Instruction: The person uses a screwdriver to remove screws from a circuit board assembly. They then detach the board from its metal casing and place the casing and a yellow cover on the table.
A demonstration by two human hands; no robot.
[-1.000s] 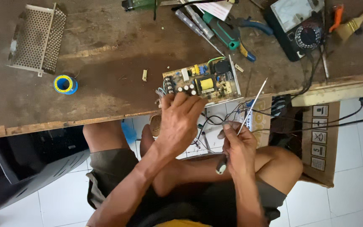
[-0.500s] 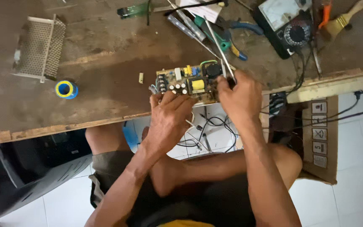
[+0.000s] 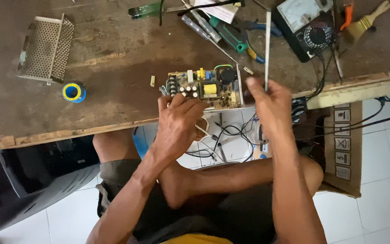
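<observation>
A worn wooden workbench [image 3: 113,68] stands over a white tiled floor, with a multimeter [image 3: 305,27] at its far right and a perforated metal cover [image 3: 46,47] at its far left. At the near edge lies a power-supply circuit board [image 3: 206,86]. The left hand [image 3: 177,124] rests curled on the board's near-left corner. The right hand [image 3: 271,101] pinches a thin grey rod [image 3: 267,49] upright, just right of the board. The board looks light, stiff and fragile, best held by its edges.

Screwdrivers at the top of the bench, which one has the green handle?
The green-handled screwdriver lies just right of the clear-handled screwdriver, beside the blue-handled pliers.
</observation>
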